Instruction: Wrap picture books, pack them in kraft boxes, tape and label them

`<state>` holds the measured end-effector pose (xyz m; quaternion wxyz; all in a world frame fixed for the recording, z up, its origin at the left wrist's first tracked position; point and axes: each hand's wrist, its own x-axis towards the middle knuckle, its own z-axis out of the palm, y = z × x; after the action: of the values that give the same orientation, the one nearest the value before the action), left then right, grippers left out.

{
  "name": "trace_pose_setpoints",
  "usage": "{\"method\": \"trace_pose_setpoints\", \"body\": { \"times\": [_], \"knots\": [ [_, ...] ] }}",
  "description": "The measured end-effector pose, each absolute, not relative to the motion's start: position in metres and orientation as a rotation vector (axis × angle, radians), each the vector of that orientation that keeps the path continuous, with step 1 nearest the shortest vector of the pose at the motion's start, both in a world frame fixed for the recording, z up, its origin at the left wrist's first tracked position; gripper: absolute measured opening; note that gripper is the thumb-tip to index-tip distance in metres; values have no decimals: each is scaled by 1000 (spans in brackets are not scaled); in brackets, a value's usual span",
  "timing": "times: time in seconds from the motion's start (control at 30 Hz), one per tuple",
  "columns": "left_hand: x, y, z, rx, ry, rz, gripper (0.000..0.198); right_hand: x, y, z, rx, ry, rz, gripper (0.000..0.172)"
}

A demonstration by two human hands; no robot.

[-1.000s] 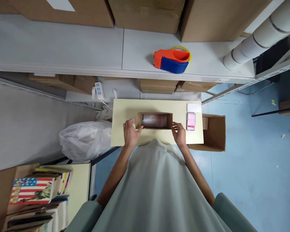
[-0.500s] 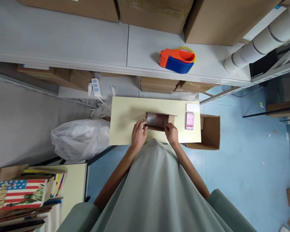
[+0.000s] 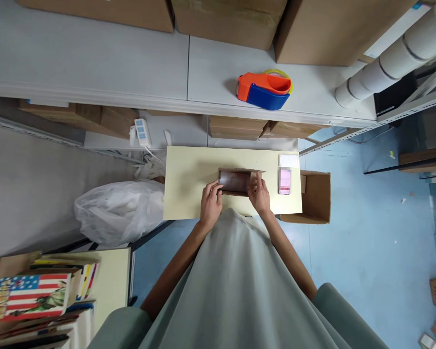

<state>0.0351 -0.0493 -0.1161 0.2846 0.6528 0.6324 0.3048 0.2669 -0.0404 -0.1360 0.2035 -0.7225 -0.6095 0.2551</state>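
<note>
A small open cardboard box (image 3: 236, 193) lies on the pale yellow table (image 3: 189, 160), its dark inside facing up. At its left end, my left hand (image 3: 211, 199) grips the wall and near corner between thumb and fingers. My right hand (image 3: 259, 195) is at the right end, with its index finger stretched across the flap there and its other fingers at the near edge. To the right of the box, a phone with a pink screen (image 3: 285, 181) lies below a white card (image 3: 288, 160).
An orange and blue tape dispenser (image 3: 264, 90) stands on the grey shelf (image 3: 131, 63) ahead. A larger open box (image 3: 318, 198) is right of the table. A plastic bag (image 3: 119, 211) sits left, and books (image 3: 31, 295) lie at lower left.
My right hand has shifted slightly, and its index finger now reaches up over the box's right flap. My left hand stays at the left end. The view has moved a little.
</note>
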Motion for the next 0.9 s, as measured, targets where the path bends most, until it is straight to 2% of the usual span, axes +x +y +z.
{"method": "trace_pose_setpoints", "body": {
  "times": [0.27,0.37,0.43,0.6,0.8,0.9],
  "knots": [
    [39,-42,-128,1862,1484,471,62,268,-36,-137,-2072,-1802,734,77],
    [39,-37,-133,1801,1458,548,61,271,-39,-136,-1999,-1759,777,78],
    [37,-33,-136,1742,1439,590,58,274,-43,-134,-1935,-1677,822,85],
    [29,-23,-144,1620,1431,607,106,290,-52,-125,-1892,-1513,796,105],
    [24,-6,-144,1506,1526,701,135,310,-39,-117,-1865,-1596,899,111],
    [19,3,-138,1479,1506,606,139,314,-30,-117,-1848,-1651,970,115]
  ]
}}
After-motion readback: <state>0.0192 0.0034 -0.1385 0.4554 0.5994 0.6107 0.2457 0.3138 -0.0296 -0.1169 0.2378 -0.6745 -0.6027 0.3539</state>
